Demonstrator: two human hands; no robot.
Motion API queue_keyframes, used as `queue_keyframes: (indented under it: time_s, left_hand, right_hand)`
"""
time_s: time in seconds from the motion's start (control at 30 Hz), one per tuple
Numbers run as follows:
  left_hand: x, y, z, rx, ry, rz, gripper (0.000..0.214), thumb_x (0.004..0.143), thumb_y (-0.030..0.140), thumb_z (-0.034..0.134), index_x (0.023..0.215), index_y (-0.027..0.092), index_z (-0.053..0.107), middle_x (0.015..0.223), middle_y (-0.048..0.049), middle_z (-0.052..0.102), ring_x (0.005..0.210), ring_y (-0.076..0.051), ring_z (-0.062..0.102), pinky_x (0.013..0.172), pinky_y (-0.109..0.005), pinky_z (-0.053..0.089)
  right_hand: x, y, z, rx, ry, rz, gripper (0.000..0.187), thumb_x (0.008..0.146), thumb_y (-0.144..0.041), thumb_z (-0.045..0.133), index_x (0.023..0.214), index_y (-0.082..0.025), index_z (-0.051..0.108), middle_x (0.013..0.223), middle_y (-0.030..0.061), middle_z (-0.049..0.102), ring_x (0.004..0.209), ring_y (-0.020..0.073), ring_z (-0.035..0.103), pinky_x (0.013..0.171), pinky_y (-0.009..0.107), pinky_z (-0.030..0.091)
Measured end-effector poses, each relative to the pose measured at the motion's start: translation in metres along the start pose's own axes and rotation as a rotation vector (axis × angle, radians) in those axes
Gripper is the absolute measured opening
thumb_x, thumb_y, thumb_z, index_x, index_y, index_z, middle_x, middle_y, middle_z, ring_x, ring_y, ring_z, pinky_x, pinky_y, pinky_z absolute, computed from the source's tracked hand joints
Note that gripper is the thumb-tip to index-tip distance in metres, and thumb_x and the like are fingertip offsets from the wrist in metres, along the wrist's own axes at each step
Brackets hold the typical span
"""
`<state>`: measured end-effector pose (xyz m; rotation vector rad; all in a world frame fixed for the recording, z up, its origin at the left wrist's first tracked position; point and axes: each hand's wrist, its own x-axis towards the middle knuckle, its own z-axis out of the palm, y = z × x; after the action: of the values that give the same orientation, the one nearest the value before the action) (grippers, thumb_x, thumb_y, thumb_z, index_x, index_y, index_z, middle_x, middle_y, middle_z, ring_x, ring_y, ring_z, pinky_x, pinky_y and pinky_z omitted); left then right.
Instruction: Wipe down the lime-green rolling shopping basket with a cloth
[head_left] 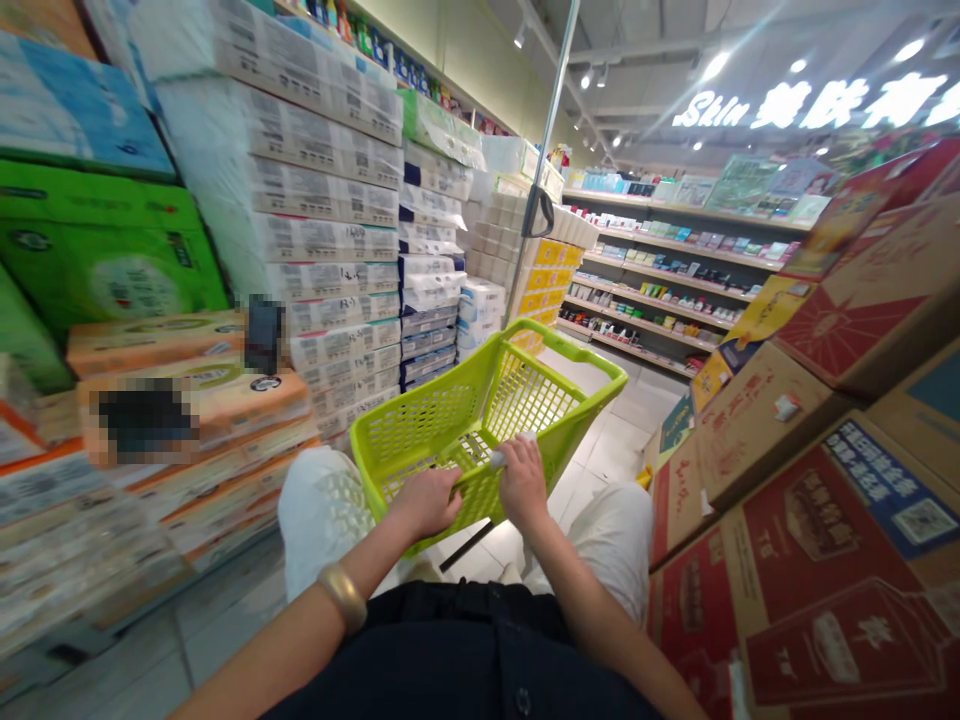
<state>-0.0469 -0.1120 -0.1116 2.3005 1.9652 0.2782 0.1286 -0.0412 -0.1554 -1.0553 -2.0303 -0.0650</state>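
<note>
A lime-green shopping basket (pixel 424 425) with perforated walls sits tilted between my knees, and no goods show inside it. My left hand (pixel 426 502) is closed around its near rim. On the same rim, further right, my right hand (pixel 523 485) presses down with its fingers closed over a small white cloth (pixel 498 459), perhaps a wipe or tissue. Bits of the white material stick out beside the thumb and past the fingertips. The basket's long handle frame (pixel 577 352) lies along its far right side.
Stacked packs in orange-and-white wrap (pixel 217 400) and tall plastic-wrapped stacks (pixel 322 190) stand at left. Red and brown cartons (pixel 817 540) rise close on my right. A metal pole (pixel 551 120) stands ahead. Stocked shelves (pixel 675 240) line the back.
</note>
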Motion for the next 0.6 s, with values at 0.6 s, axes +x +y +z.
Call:
queue_keyframes:
  time_s: [0.6]
  left_hand:
    - [0.002, -0.005, 0.002, 0.003, -0.01, 0.01, 0.028, 0.082, 0.026, 0.045, 0.105, 0.02, 0.061, 0.098, -0.011, 0.071, 0.091, -0.027, 0.066, 0.077, -0.036, 0.048]
  right_hand:
    - [-0.004, -0.011, 0.005, 0.055, 0.068, 0.023, 0.04, 0.079, -0.003, 0.04, 0.107, -0.021, 0.062, 0.111, 0.0069, 0.063, 0.126, 0.0215, 0.043, 0.114, 0.044, 0.024]
